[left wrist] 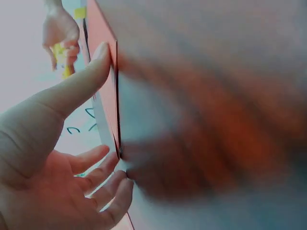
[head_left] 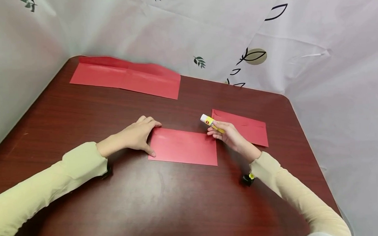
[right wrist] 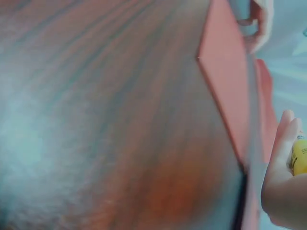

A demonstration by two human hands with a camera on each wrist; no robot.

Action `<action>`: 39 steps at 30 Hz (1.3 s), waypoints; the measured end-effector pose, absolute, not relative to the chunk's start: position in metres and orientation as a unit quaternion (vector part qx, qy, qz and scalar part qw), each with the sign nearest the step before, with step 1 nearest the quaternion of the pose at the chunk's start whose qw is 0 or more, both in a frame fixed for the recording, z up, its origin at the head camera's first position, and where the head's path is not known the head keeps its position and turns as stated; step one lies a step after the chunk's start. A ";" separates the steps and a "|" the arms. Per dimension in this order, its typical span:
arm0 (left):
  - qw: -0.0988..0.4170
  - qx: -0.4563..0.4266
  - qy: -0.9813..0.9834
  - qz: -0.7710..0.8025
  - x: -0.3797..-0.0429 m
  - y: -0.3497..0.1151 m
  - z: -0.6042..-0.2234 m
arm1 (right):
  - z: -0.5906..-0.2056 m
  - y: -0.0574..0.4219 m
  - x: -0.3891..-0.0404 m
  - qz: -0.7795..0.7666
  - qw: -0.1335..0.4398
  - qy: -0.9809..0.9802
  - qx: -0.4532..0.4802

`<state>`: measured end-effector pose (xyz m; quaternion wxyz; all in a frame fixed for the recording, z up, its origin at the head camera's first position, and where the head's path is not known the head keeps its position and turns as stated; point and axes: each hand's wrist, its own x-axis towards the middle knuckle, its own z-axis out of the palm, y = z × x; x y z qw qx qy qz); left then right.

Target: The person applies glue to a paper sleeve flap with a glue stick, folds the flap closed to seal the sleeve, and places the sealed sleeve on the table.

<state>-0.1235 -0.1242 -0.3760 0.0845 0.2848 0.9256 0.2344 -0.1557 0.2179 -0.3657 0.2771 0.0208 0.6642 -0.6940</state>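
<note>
A red envelope (head_left: 185, 146) lies flat in the middle of the table. My left hand (head_left: 141, 133) is spread at its left end, thumb resting on the near corner and fingertips by the far corner; the left wrist view shows the thumb (left wrist: 84, 84) on the envelope's surface. Above the envelope's right end, my right hand (head_left: 228, 134) holds a yellow glue stick (head_left: 211, 122) with a white end, tilted up to the left. Only part of the glue stick's yellow body (right wrist: 300, 157) shows in the right wrist view, at the right edge.
A second red envelope (head_left: 252, 129) lies right of the glue stick, partly behind the right hand. At the back left is a long unfolded red paper (head_left: 125, 76), near the white patterned curtain (head_left: 173, 31). The brown table (head_left: 132, 203) reflects light in front.
</note>
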 end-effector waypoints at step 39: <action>0.175 0.184 0.714 0.652 -0.208 -0.038 -0.369 | -0.343 0.222 -0.027 -0.728 0.394 0.529 -0.186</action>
